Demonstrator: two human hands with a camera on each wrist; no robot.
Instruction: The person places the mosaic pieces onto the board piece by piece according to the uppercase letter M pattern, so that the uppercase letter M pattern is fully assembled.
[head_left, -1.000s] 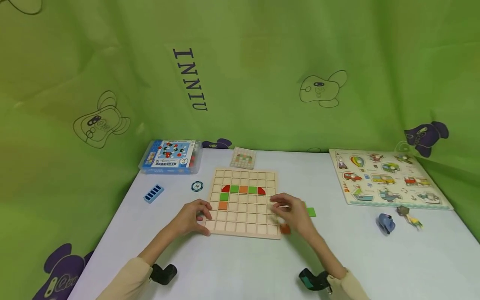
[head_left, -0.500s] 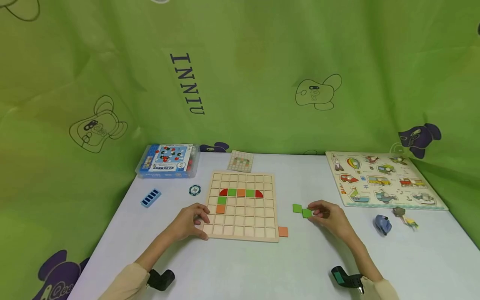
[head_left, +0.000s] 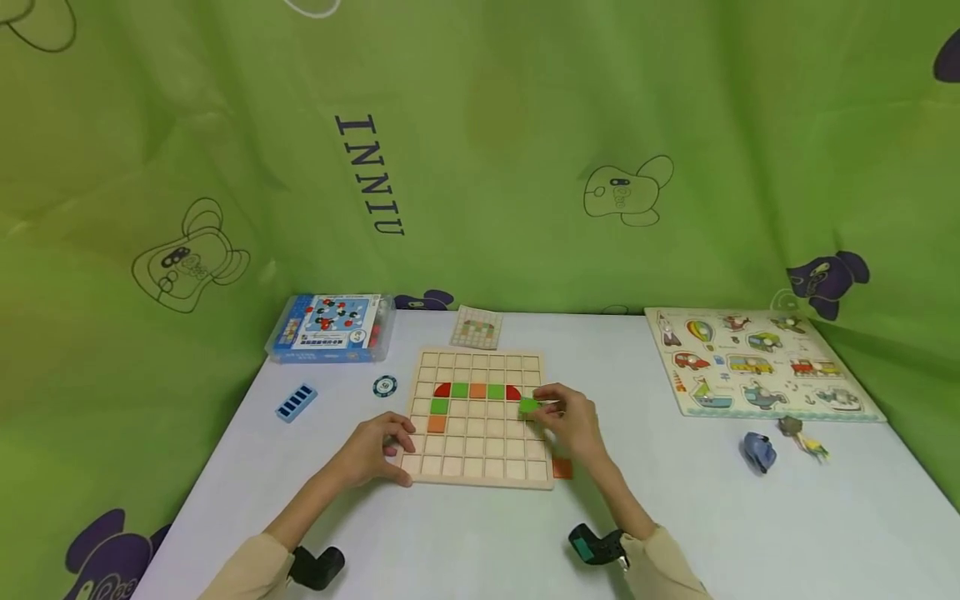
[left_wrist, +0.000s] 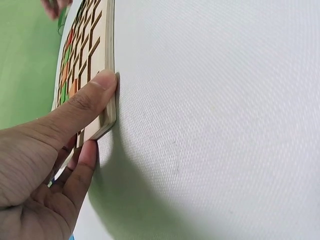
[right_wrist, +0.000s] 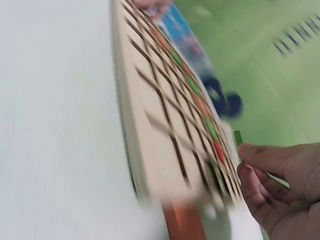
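A wooden grid board lies on the table with red, green and orange tiles set in some of its squares. My left hand holds the board's near left corner, thumb on the front edge and fingertips at the left side. Over the right part of the board, my right hand pinches a green square tile between thumb and fingers. In the right wrist view this tile shows edge-on at the fingertips. An orange tile lies against the board's near right corner.
Behind the board lies a small pattern card. To the left are a clear plastic box, a round chip and a blue block. A picture puzzle board, a blue toy and a small figure lie at right.
My right hand went right to two green tiles on the table, took one and brought it back left over the board. My left hand has stayed at the board's corner.
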